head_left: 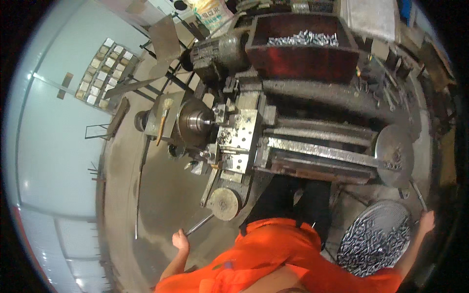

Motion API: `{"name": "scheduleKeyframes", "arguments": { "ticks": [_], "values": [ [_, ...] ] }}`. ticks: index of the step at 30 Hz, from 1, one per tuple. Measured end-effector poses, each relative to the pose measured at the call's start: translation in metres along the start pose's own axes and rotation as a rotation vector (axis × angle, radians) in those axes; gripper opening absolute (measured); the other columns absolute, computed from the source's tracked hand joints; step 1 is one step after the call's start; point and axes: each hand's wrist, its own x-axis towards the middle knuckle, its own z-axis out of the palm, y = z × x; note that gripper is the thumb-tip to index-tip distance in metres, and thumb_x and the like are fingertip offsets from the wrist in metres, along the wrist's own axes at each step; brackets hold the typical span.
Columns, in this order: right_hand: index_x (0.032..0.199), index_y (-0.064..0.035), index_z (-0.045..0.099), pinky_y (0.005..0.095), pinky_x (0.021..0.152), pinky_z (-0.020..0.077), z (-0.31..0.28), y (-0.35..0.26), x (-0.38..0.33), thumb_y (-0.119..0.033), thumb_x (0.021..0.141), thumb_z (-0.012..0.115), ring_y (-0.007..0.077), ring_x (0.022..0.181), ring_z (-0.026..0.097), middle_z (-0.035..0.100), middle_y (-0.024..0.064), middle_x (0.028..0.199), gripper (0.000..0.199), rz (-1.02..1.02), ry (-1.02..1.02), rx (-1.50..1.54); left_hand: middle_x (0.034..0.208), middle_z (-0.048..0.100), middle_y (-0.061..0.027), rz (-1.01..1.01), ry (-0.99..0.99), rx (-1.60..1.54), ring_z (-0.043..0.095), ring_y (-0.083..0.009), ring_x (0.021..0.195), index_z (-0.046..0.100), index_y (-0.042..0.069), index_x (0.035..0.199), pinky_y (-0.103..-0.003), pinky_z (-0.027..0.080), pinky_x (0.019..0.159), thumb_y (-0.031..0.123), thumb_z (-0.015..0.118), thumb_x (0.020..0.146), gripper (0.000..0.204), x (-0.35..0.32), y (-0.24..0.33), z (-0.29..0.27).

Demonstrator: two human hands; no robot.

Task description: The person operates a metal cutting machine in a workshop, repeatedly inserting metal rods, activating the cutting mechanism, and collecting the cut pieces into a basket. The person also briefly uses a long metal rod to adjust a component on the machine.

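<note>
My left hand [181, 240] is closed round the end of a metal lever handle [200, 224], which runs up to a round disc [224, 203] at the front of a lathe. Far to the right, my right hand [427, 221] is closed on the lower end of another lever [418, 195], beside a large round plate [394, 155]. Between them lies the lathe's cross slide [240, 134], spotted with dark chips. At its left sits the chuck [196, 121], with a small bright workpiece [207, 122] at its nose.
A round basket [398, 215] heaped with small metal pieces stands below the right lever. Behind the lathe is a dark red bin [303, 63] with similar pieces. A brush [163, 117] lies on the headstock. Wrenches [386, 90] lie at the back right.
</note>
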Motion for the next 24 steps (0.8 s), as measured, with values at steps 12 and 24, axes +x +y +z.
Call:
{"name": "scheduleKeyframes", "arguments": {
  "ticks": [12, 24],
  "values": [
    [0.107, -0.0115, 0.055, 0.0504, 0.066, 0.0466, -0.017, -0.073, 0.089, -0.022, 0.085, 0.045, 0.0323, 0.100, 0.051, 0.054, 0.0068, 0.109, 0.027, 0.100, 0.090, -0.146, 0.064, 0.055, -0.0150, 0.653, 0.218, 0.024, 0.051, -0.0346, 0.062, 0.058, 0.006, 0.075, -0.045, 0.037, 0.056, 0.020, 0.043, 0.085, 0.023, 0.133, 0.003, 0.083],
    [0.123, -0.0048, 0.043, 0.0505, 0.082, 0.0431, -0.067, -0.069, -0.034, -0.017, 0.077, 0.052, 0.0383, 0.107, 0.048, 0.050, 0.0110, 0.117, 0.048, 0.208, 0.003, 0.012, 0.065, 0.057, -0.0163, 0.610, 0.185, -0.325, 0.054, -0.0352, 0.067, 0.059, 0.001, 0.065, -0.046, 0.040, 0.064, 0.026, 0.038, 0.088, 0.040, 0.223, 0.111, 0.081]
  ]
}}
